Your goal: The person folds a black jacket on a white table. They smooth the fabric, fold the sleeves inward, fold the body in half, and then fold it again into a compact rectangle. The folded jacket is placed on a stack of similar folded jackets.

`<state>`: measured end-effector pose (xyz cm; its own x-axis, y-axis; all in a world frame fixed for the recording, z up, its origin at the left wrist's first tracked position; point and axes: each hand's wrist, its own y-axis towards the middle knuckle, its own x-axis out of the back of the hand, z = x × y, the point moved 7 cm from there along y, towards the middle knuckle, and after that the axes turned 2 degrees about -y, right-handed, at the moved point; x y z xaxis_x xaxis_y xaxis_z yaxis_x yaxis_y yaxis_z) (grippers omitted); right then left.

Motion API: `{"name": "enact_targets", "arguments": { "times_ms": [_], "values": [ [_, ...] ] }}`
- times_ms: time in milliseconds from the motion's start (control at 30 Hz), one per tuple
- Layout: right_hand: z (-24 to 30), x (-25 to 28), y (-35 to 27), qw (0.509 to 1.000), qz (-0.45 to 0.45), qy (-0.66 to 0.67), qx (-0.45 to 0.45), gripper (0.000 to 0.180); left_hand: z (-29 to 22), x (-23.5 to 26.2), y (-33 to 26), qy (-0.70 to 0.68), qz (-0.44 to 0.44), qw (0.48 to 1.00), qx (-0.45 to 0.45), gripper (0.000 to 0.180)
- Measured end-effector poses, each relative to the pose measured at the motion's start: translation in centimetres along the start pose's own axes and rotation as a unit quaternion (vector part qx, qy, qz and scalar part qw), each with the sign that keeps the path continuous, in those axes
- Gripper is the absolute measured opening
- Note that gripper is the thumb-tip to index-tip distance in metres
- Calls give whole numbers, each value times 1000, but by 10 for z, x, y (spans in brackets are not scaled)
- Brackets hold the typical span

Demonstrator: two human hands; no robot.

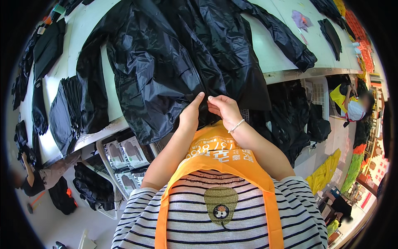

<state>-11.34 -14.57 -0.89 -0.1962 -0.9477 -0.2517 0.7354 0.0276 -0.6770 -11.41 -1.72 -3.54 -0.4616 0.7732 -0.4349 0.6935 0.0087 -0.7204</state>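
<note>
A shiny black jacket (145, 74) lies spread over the white table (273, 58), its sleeves out to both sides and its hem hanging over the near edge. A zipper (197, 76) runs down its front. At the zipper's lower end my left hand (190, 113) is closed on the jacket's front edge, thumb pointing up. Close beside it, my right hand (226, 108), with a beaded bracelet at the wrist, pinches the other side of the opening with curled fingers. The zipper's bottom end and slider are hidden between my fingers.
Folded black garments (66, 110) lie on the table to the left, with a purple cloth scrap (301, 20) at the far right. Below the table edge are packaged garments (126, 155) in a white rack and black garments (286, 112) near a white basket (320, 97). Other people work at both sides.
</note>
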Motion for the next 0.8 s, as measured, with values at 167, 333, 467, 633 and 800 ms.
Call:
{"name": "enact_targets", "arguments": {
  "times_ms": [167, 333, 467, 633, 800],
  "values": [
    [2, 0, -2, 1000, -17, 10, 15, 12, -2, -7, -9, -27, 31, 999, -7, 28],
    [0, 1, -2, 1000, -21, 18, 15, 13, 3, 0, -5, 9, -7, 1000, 22, 20],
    [1, -1, -2, 999, -24, 35, 16, 13, 15, 11, 9, 49, 57, 997, -12, 26],
    [4, -3, -1, 999, -14, -27, 23, 15, 40, 40, 48, 107, 187, 975, -55, 45],
    [28, -19, 4, 854, 58, -469, 218, 17, 6, 28, 8, 371, 65, 926, 2, 47]
  ]
}}
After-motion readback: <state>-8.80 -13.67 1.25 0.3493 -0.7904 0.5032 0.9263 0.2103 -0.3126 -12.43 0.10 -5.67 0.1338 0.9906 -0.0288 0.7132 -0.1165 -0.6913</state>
